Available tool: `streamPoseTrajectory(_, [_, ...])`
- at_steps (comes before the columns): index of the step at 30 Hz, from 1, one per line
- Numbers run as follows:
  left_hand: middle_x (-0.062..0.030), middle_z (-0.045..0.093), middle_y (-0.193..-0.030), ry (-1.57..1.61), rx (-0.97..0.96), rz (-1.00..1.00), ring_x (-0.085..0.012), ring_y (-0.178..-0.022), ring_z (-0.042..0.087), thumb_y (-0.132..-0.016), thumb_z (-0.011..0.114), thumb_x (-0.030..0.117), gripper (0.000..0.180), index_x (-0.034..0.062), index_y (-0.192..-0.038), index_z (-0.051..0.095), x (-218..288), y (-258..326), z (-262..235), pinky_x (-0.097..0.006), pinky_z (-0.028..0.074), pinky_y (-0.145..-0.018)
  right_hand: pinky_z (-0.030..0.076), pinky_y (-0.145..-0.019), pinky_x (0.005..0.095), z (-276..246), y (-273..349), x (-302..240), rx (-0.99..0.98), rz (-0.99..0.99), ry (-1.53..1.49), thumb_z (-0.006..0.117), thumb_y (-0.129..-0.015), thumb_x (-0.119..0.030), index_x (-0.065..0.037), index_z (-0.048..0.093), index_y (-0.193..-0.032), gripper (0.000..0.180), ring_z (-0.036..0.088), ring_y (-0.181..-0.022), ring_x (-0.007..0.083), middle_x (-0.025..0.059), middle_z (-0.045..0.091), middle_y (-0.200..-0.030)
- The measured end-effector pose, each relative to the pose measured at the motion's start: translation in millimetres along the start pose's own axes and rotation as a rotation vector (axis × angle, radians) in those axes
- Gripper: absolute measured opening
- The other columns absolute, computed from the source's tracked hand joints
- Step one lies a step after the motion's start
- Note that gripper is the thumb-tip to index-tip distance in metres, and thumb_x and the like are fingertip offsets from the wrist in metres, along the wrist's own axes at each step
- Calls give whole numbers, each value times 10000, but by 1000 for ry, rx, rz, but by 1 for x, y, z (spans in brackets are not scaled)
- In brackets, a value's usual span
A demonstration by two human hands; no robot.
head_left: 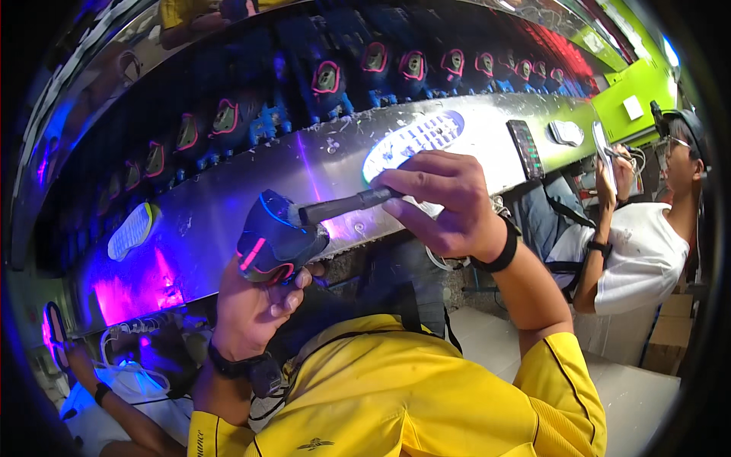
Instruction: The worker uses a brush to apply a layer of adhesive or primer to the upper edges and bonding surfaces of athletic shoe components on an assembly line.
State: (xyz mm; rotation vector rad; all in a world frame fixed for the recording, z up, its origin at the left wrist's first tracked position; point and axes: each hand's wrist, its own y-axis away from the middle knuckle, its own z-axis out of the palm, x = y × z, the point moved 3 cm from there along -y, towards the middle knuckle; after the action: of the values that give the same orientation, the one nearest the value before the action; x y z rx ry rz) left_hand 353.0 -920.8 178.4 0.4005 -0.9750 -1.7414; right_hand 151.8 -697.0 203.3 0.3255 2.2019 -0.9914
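Note:
My left hand (255, 308) is wrapped round a dark shoe upper (280, 232) with pink and blue trim, held up above the near edge of a metal bench (205, 266). Between the thumb and fingers of my right hand (457, 199) is a dark-handled brush (343, 206). Its bristle end meets the side of the upper, or nearly so; exact contact is hard to see. Just beyond my right fingers, a white shoe sole (426, 137) lies on the bench under bright light. Another pale sole (132, 231) with a yellow-green edge rests farther left.
Behind the bench runs a row of dark, pink-trimmed shoe uppers (327, 78) on blue holders. A dark panel with small lights (524, 148) and another sole (566, 133) lie to the right. Co-workers sit on both sides, the right one in a white shirt (643, 251).

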Motion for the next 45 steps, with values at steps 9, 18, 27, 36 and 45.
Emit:
streamPoseTrajectory(9, [-231, 580, -931, 197, -155, -135, -284, -641, 639, -1072, 469, 510, 641, -44, -1389, 531, -19, -1, -1, -271, 480, -452, 517, -590, 344, 17, 23, 18, 87, 132, -233, 796, -893, -112, 39, 798, -1102, 257, 691, -645, 257, 155, 709, -784])
streamPoseTrajectory(18, [-182, 500, -891, 263, -175, -172, -248, -604, 555, -1090, 449, 430, 527, -52, -1292, 515, -26, 0, 10, -301, 466, -509, 476, -586, 347, 33, 53, 29, 47, 257, -268, 767, -912, -119, 39, 794, -1102, 248, 650, -633, 235, 148, 686, -762])
streamPoseTrajectory(27, [-268, 568, -988, 283, -303, -162, -345, -758, 673, -1095, 456, 457, 580, -55, -1360, 521, -30, -11, -5, -309, 540, -531, 458, -577, 339, 25, 46, 16, 144, 238, -269, 753, -912, -101, 43, 789, -1090, 232, 630, -623, 218, 133, 673, -746])
streamPoseTrajectory(36, [-268, 576, -979, 293, -295, -174, -338, -746, 680, -1107, 429, 453, 584, -67, -1355, 523, -32, -11, -4, -298, 532, -514, 463, -574, 356, 36, 61, 23, 133, 218, -273, 755, -906, -112, 50, 786, -1090, 247, 639, -620, 242, 145, 676, -744])
streamPoseTrajectory(45, [-306, 604, -1047, 277, -317, -96, -377, -739, 665, -1064, 549, 401, 587, -46, -1442, 505, -35, -20, -19, -369, 573, -595, 506, -626, 355, 38, 85, 31, 114, 442, -241, 758, -925, -122, 38, 792, -1073, 220, 688, -688, 252, 170, 721, -821])
